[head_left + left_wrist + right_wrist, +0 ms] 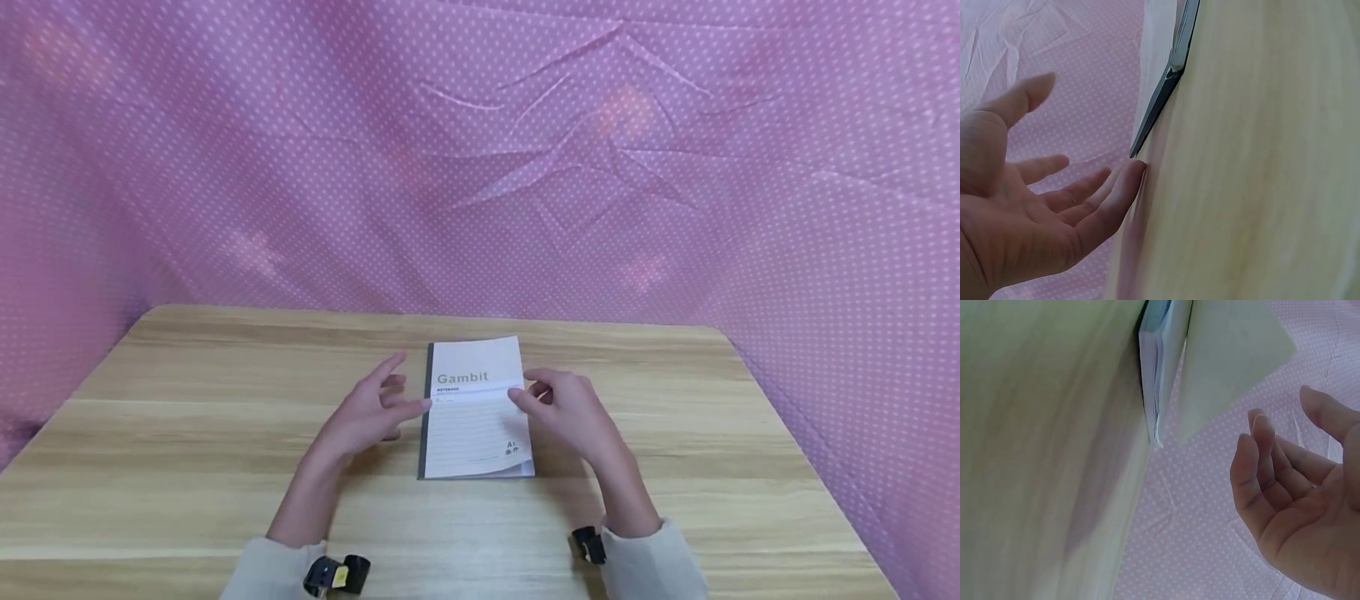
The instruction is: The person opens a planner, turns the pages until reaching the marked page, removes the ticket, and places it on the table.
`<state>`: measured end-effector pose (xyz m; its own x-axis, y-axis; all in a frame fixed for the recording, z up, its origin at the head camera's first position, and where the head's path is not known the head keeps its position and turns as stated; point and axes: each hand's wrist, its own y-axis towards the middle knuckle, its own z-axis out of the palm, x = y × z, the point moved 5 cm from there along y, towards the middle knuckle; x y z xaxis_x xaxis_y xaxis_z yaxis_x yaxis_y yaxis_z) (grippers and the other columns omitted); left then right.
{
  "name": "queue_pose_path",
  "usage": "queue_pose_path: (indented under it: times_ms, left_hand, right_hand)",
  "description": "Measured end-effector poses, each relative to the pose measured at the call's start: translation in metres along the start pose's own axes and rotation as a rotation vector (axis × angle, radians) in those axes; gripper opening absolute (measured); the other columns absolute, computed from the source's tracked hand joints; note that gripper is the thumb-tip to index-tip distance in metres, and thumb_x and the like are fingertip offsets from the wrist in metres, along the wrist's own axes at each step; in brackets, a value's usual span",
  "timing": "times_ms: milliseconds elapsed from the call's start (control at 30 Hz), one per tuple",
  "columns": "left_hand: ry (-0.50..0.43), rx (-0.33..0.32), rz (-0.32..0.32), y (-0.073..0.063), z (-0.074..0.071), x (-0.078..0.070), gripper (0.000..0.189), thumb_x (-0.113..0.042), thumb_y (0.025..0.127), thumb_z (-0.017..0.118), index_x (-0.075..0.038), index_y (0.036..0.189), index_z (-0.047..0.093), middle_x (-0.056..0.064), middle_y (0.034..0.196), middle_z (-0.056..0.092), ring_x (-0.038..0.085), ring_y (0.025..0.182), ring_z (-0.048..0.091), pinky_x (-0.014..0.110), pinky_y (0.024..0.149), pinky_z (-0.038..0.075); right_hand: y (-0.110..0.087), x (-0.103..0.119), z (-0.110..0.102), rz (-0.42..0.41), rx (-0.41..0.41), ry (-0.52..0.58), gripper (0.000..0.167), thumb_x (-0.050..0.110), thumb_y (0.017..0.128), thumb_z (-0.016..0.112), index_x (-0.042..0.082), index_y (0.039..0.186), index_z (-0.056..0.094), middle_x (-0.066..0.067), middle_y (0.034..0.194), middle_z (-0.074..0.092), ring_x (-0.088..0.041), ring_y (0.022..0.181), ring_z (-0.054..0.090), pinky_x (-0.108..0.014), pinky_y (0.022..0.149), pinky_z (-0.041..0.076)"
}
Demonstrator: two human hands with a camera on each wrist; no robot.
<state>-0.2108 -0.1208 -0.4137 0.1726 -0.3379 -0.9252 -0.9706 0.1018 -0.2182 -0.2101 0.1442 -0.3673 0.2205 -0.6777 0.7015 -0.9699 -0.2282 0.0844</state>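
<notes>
A closed paper notebook (471,433) with a white cover, gold "Gambit" lettering and a dark spine lies flat on the table. Its cover lifts at the lower right corner; the right wrist view shows this raised cover (1229,369) standing away from the pages (1151,387). My left hand (367,414) is beside the spine, fingers spread and holding nothing. In the left wrist view its lowest fingertip is close to the dark spine (1159,106). On the other side, my right hand (567,410) hovers by the right edge with loosely bent fingers, apart from the cover in its wrist view.
The wood-grain table (225,467) has rounded far corners. A pink dotted cloth (480,183) hangs behind it and along both sides. Each light sleeve has a small black device at the wrist, one on the left (337,575) and one on the right (589,545).
</notes>
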Motion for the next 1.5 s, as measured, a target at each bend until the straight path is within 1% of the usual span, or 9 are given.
queue_pose_path:
  times_ms: [100,200,367,600,700,967,1133,1233,1500]
  left_hand:
    - [0.019,0.004,-0.013,-0.001,0.001,0.002,0.091,-0.027,0.090,0.078,-0.016,0.162,0.023,0.025,0.157,0.032,0.049,0.140,0.036,0.048,0.089,0.059]
    - [0.046,0.002,-0.028,-0.002,0.001,0.003,0.083,-0.024,0.091,0.077,-0.013,0.160,0.030,0.026,0.154,0.038,0.047,0.136,0.043,0.045,0.086,0.060]
    - [0.009,0.010,-0.058,-0.003,0.006,0.005,0.077,-0.017,0.091,0.077,-0.011,0.157,0.036,0.024,0.147,0.045,0.037,0.115,0.060,0.038,0.077,0.063]
    - [-0.005,-0.015,-0.075,-0.004,0.011,0.008,0.074,-0.010,0.090,0.076,0.001,0.153,0.038,0.025,0.143,0.048,0.025,0.093,0.068,0.034,0.071,0.063]
    - [0.003,-0.014,-0.070,-0.003,0.013,0.009,0.072,-0.009,0.091,0.075,0.004,0.152,0.039,0.025,0.139,0.049,0.023,0.088,0.069,0.033,0.070,0.063]
    - [0.021,0.013,-0.073,0.000,0.020,0.011,0.060,-0.007,0.091,0.073,0.006,0.145,0.049,0.015,0.108,0.060,0.023,0.082,0.066,0.033,0.067,0.063]
    - [0.015,0.016,-0.080,-0.001,0.022,0.010,0.056,-0.006,0.092,0.072,0.004,0.143,0.051,0.015,0.105,0.059,0.023,0.080,0.065,0.033,0.066,0.063]
    - [0.015,0.012,-0.093,-0.002,0.022,0.010,0.054,-0.006,0.093,0.071,0.004,0.143,0.052,0.015,0.104,0.059,0.024,0.081,0.064,0.033,0.065,0.063]
    - [0.016,0.020,-0.090,0.000,0.021,0.009,0.047,-0.007,0.094,0.071,0.003,0.138,0.058,0.014,0.100,0.061,0.023,0.080,0.062,0.033,0.066,0.063]
  right_hand:
    - [-0.001,0.001,0.003,0.017,0.010,0.008,0.043,0.025,0.095,0.073,-0.006,0.124,0.068,-0.002,0.088,0.071,-0.015,0.081,0.064,-0.031,0.072,0.057]
    - [-0.001,0.002,0.006,0.014,0.015,0.013,0.037,0.021,0.094,0.074,-0.006,0.119,0.071,-0.001,0.085,0.070,-0.015,0.078,0.063,-0.029,0.068,0.056]
    - [0.000,0.004,0.010,0.001,0.020,0.022,0.030,0.014,0.092,0.075,-0.007,0.114,0.072,-0.002,0.083,0.070,-0.014,0.075,0.061,-0.028,0.065,0.056]
    - [-0.002,0.005,0.014,-0.005,0.039,0.022,0.034,0.018,0.094,0.074,-0.008,0.116,0.071,-0.002,0.082,0.070,-0.013,0.074,0.062,-0.027,0.066,0.056]
    - [-0.002,0.006,0.015,-0.012,0.041,0.021,0.034,0.018,0.093,0.075,-0.008,0.115,0.071,-0.002,0.082,0.070,-0.012,0.073,0.061,-0.028,0.066,0.056]
    - [0.000,0.004,0.017,0.027,0.069,-0.021,0.040,0.018,0.091,0.077,-0.007,0.121,0.069,-0.001,0.086,0.067,-0.015,0.077,0.060,-0.029,0.067,0.054]
    - [0.001,-0.001,0.017,0.096,0.073,-0.052,0.048,0.021,0.090,0.079,-0.005,0.128,0.065,-0.010,0.102,0.067,-0.021,0.088,0.063,-0.032,0.072,0.057]
    - [0.001,-0.002,0.017,0.108,0.083,-0.050,0.050,0.022,0.091,0.078,-0.006,0.130,0.063,-0.014,0.108,0.067,-0.024,0.093,0.065,-0.035,0.076,0.059]
    - [0.001,-0.002,0.011,0.132,0.026,-0.040,0.043,0.013,0.090,0.078,-0.006,0.126,0.065,-0.012,0.103,0.071,-0.026,0.094,0.069,-0.034,0.074,0.061]
